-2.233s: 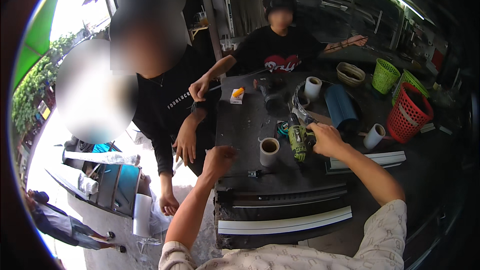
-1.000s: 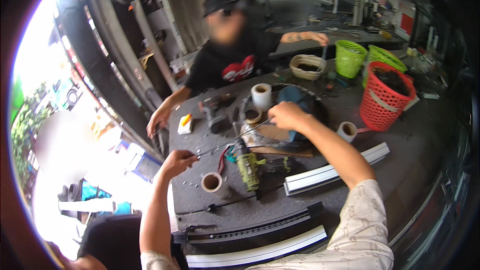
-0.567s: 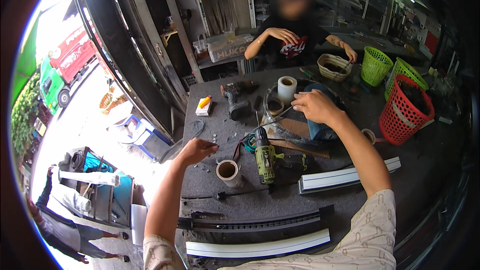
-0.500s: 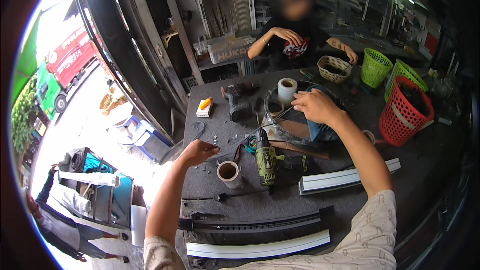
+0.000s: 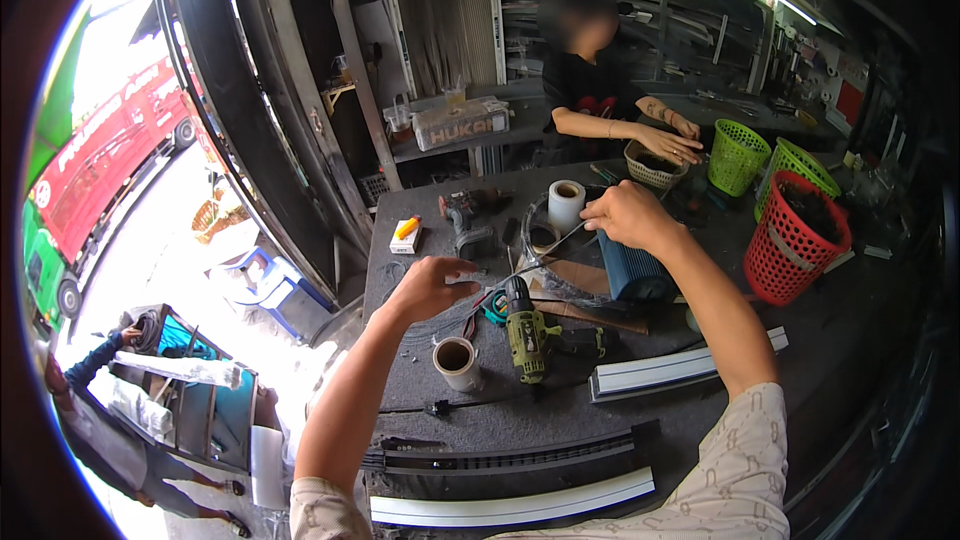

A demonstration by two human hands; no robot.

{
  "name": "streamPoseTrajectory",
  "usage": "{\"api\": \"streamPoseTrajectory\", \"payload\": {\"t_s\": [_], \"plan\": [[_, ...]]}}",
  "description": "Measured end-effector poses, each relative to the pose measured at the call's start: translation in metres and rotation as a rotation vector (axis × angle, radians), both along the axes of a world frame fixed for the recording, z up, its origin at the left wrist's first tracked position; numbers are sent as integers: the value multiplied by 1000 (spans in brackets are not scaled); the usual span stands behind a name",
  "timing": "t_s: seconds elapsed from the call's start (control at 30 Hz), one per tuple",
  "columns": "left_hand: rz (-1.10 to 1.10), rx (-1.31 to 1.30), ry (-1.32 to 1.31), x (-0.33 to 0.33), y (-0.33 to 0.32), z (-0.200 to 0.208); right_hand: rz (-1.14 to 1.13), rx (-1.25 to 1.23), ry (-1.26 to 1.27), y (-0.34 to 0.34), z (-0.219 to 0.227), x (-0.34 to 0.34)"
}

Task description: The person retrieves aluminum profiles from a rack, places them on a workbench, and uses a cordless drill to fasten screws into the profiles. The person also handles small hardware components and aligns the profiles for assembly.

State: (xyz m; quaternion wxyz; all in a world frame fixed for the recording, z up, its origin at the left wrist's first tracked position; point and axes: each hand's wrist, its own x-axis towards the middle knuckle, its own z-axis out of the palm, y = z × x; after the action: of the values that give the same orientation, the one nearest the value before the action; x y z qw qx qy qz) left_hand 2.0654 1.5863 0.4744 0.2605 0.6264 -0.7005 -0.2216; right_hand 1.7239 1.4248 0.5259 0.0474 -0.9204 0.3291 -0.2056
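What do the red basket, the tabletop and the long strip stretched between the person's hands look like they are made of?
The red basket looks like moulded plastic: glossy, with an open lattice wall. The tabletop seems covered in dark grey felt or carpet, matt and fuzzy. The thin strip between the left hand and right hand glints like metal, though it is too slim to be sure.

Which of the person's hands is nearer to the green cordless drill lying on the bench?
Left. The left hand hangs just up and to the left of the green cordless drill, a short gap away. The right hand is farther off, up and to the right, near the white tape roll.
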Motion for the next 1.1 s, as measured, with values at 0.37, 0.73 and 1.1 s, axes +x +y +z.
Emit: {"api": "streamPoseTrajectory", "payload": {"t_s": [0.37, 0.73, 1.1], "plan": [[-101, -64, 42, -54, -26, 16, 23, -138, 59, 6, 3, -9], [-185, -77, 616, -121, -45, 70, 238, -330, -353, 40, 34, 16], [105, -57, 281, -51, 17, 87, 135, -472, -240, 41, 14, 43]]}}
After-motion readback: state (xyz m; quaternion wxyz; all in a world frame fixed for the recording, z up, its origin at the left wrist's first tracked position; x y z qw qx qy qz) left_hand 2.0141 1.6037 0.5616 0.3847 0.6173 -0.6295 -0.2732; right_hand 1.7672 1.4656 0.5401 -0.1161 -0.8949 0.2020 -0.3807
